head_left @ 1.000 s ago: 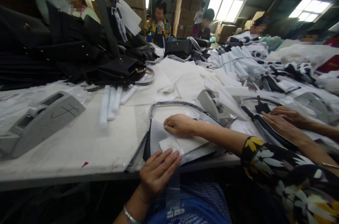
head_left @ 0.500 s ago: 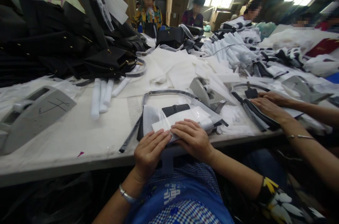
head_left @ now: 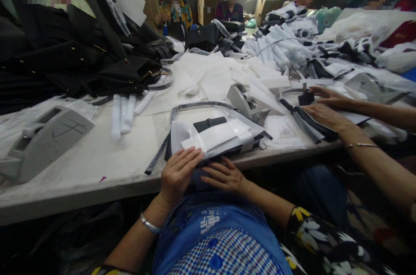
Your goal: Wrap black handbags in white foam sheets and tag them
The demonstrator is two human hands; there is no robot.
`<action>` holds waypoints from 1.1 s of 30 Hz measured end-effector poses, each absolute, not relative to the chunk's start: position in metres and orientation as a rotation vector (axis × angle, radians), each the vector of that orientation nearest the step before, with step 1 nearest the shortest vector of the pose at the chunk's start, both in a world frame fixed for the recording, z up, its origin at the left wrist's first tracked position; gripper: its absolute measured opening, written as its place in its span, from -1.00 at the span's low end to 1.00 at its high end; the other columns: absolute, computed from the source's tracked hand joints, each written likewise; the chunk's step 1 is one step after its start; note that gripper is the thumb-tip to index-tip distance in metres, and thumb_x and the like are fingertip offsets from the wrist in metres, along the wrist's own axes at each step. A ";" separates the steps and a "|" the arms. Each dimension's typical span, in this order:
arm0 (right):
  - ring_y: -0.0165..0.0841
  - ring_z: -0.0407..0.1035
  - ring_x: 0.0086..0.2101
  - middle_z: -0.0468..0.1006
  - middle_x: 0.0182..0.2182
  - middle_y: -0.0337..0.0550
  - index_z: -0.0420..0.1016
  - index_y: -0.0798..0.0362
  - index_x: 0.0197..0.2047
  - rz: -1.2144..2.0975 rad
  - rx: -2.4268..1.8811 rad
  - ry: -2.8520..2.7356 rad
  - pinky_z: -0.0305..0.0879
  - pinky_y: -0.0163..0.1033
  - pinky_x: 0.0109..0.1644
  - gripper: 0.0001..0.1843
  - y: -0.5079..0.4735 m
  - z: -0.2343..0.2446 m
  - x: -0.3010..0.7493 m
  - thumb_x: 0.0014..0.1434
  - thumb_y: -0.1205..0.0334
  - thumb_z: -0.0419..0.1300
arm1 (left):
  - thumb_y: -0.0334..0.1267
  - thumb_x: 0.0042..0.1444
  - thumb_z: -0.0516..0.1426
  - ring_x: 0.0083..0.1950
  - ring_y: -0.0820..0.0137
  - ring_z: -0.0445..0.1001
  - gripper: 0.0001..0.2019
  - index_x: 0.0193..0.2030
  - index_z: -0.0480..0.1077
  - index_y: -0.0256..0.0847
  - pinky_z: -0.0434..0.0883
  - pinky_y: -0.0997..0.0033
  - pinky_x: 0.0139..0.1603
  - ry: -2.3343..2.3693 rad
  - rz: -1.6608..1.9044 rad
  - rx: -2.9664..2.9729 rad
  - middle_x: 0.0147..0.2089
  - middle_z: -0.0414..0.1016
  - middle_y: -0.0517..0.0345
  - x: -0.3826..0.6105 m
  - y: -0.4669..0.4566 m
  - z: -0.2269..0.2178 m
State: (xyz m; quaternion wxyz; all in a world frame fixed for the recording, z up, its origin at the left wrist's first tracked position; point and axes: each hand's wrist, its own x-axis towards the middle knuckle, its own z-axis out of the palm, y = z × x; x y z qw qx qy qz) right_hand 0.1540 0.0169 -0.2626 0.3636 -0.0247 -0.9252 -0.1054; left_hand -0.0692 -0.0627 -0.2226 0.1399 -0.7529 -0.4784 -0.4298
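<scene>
A black bag (head_left: 211, 124) wrapped in white paper and clear film (head_left: 224, 135) lies at the table's near edge, its strap (head_left: 201, 106) looping behind it. My left hand (head_left: 178, 171) rests on the wrap's near left corner with fingers stretched flat, holding nothing. My right hand (head_left: 225, 176) sits just below the table edge under the bag's near side, fingers spread and pointing left, touching the wrap's lower edge. What lies under its fingertips is hidden.
A grey tape dispenser (head_left: 247, 100) stands behind the bag, a larger one (head_left: 48, 136) at the left. White foam rolls (head_left: 123, 112) and stacked black bags (head_left: 97, 62) fill the back left. A co-worker's hands (head_left: 325, 114) press a black strap at right. Other people sit across the table.
The white paper has been folded over the bag. Both my hands have drawn back to the table's near edge, the right one slipping from on top of the wrap to below it.
</scene>
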 end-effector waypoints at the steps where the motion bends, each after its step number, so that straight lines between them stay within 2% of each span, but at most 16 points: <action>1: -0.35 0.36 0.16 0.57 0.08 -0.22 0.47 -0.05 0.16 -0.253 -0.033 -2.355 -0.02 0.02 0.44 -0.63 0.018 -0.267 0.148 0.31 0.37 0.18 | -0.49 0.30 0.09 0.21 0.27 0.47 -0.60 0.22 0.39 -0.10 0.39 0.15 0.24 -1.378 -1.239 -2.176 0.14 0.54 0.05 -0.069 -0.062 -0.222; 6: -0.37 0.47 0.04 0.66 -0.08 -0.16 0.56 0.03 -0.03 -0.010 0.057 -2.299 0.33 -0.10 0.26 -0.79 0.016 -0.265 0.130 0.27 0.37 0.24 | -0.49 0.30 0.08 0.22 0.28 0.46 -0.58 0.25 0.36 -0.10 0.39 0.16 0.25 -1.343 -1.193 -2.198 0.14 0.54 0.06 -0.071 -0.062 -0.221; 11: -0.34 0.54 -0.03 0.68 -0.15 -0.10 0.54 0.08 -0.02 0.243 -0.035 -2.285 0.44 -0.14 0.16 -0.78 -0.011 -0.252 0.138 0.32 0.39 0.15 | -0.52 0.29 0.10 0.24 0.26 0.44 -0.56 0.26 0.35 -0.10 0.38 0.12 0.26 -1.328 -1.152 -2.201 0.17 0.51 0.05 -0.075 -0.061 -0.226; 16: -0.29 0.55 -0.05 0.68 -0.14 -0.05 0.51 0.08 0.03 0.389 -0.121 -2.245 0.49 -0.13 0.10 -0.74 -0.038 -0.243 0.152 0.37 0.34 0.06 | -0.53 0.28 0.10 0.24 0.26 0.43 -0.58 0.24 0.37 -0.14 0.39 0.13 0.24 -1.307 -1.154 -2.175 0.16 0.52 0.04 -0.075 -0.059 -0.230; 20: -0.32 0.55 -0.06 0.67 -0.13 -0.06 0.50 0.05 0.06 0.441 -0.146 -2.268 0.49 -0.17 0.08 -0.68 -0.036 -0.214 0.155 0.38 0.34 -0.02 | -0.51 0.30 0.09 0.25 0.26 0.43 -0.60 0.24 0.37 -0.14 0.40 0.14 0.23 -1.286 -1.146 -2.178 0.16 0.52 0.04 -0.074 -0.059 -0.230; 24: -0.37 0.58 -0.16 0.68 -0.16 -0.14 0.52 0.01 0.01 0.350 -0.159 -2.299 0.46 -0.19 0.08 -0.66 -0.011 -0.174 0.143 0.30 0.42 0.01 | -0.48 0.32 0.07 0.24 0.23 0.44 -0.64 0.22 0.38 -0.18 0.40 0.11 0.22 -1.281 -1.149 -2.166 0.15 0.53 -0.01 -0.072 -0.061 -0.229; 27: -0.36 0.57 -0.15 0.68 -0.15 -0.18 0.55 -0.01 -0.02 0.310 -0.214 -2.333 0.41 -0.16 0.09 -0.64 0.015 -0.155 0.126 0.28 0.42 0.00 | -0.46 0.34 0.05 0.23 0.21 0.45 -0.71 0.13 0.43 -0.22 0.43 0.09 0.20 -1.267 -1.179 -2.147 0.11 0.55 -0.04 -0.071 -0.063 -0.230; 30: -0.30 0.54 -0.13 0.68 -0.18 -0.20 0.60 -0.01 -0.08 0.360 -0.326 -2.379 0.39 -0.15 0.05 -0.65 0.038 -0.152 0.109 0.24 0.45 0.05 | -0.47 0.34 0.05 0.22 0.21 0.46 -0.78 0.00 0.47 -0.24 0.45 0.09 0.19 -1.262 -1.223 -2.115 0.09 0.56 -0.07 -0.069 -0.064 -0.232; 33: -0.31 0.51 -0.15 0.67 -0.19 -0.25 0.65 -0.04 -0.22 0.476 -0.518 -2.418 0.38 -0.20 -0.01 -0.68 0.052 -0.157 0.096 0.13 0.52 0.16 | -0.52 0.31 0.05 0.19 0.22 0.48 -0.77 0.00 0.47 -0.27 0.45 0.11 0.21 -1.295 -1.258 -2.091 0.08 0.56 -0.09 -0.069 -0.066 -0.233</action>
